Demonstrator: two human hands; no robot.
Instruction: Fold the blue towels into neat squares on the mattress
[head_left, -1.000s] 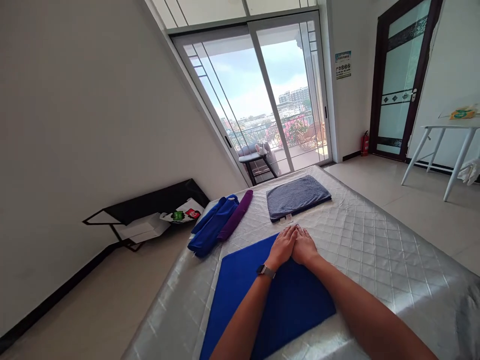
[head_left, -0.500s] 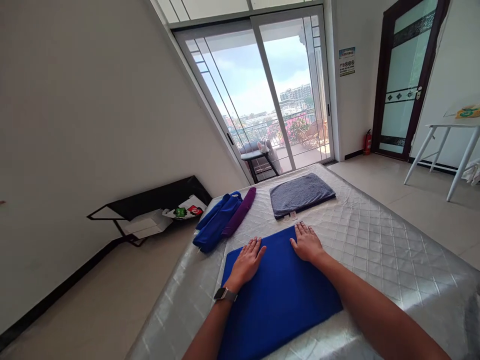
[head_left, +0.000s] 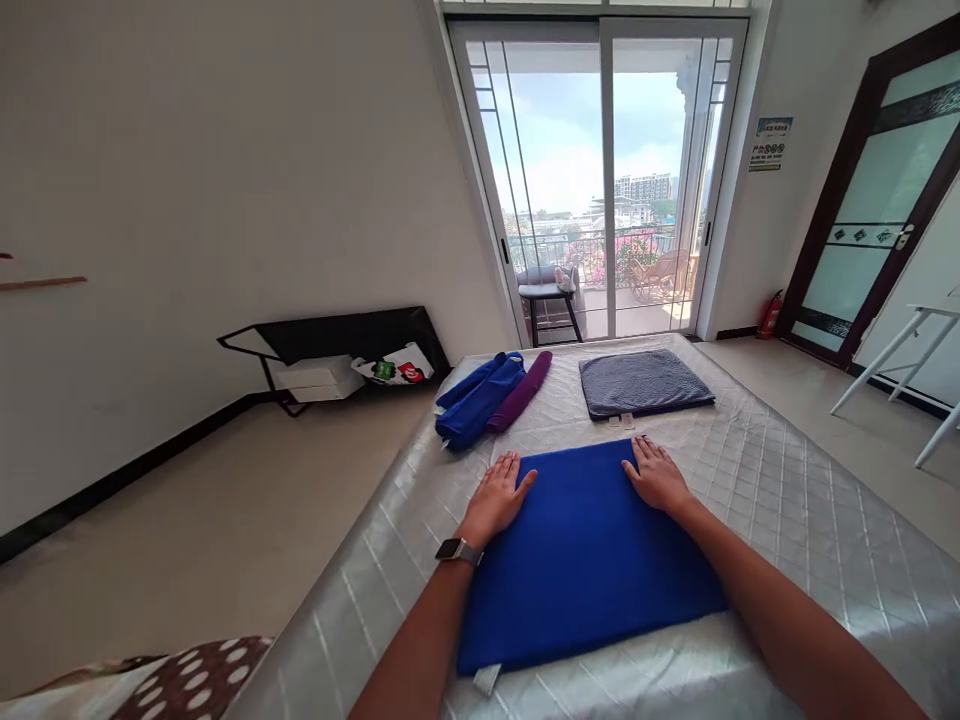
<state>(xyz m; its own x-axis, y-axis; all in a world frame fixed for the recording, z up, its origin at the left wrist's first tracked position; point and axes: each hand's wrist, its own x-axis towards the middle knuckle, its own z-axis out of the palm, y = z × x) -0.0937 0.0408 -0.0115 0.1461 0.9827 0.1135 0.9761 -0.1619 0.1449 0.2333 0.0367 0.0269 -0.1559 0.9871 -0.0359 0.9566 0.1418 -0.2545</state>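
Observation:
A flat blue cloth (head_left: pixel 592 550), folded into a rectangle with a white tag at its near left corner, lies on a silvery quilted mattress (head_left: pixel 795 490). My left hand (head_left: pixel 496 497) rests open on its far left corner, fingers stretched out, with a watch on the wrist. On the far right corner my right hand (head_left: pixel 657 474) lies flat and open. Beyond the hands is a folded grey towel (head_left: pixel 645 382) with tags on its near edge. To its left are a bundled blue cloth (head_left: pixel 480 400) and a rolled purple cloth (head_left: pixel 523 392).
A black rack (head_left: pixel 352 338) with a white box (head_left: pixel 315 378) and a printed bag (head_left: pixel 397 368) stands by the left wall. A brown dotted cloth (head_left: pixel 202 680) shows at bottom left. Past the mattress are a dark stool (head_left: pixel 546 293), a sliding glass door (head_left: pixel 607 180) and a fire extinguisher (head_left: pixel 769 315).
The camera view has levelled and swung left, so the room sits farther right. Both hands stay flat on the blue cloth, whose near edge and tag now show.

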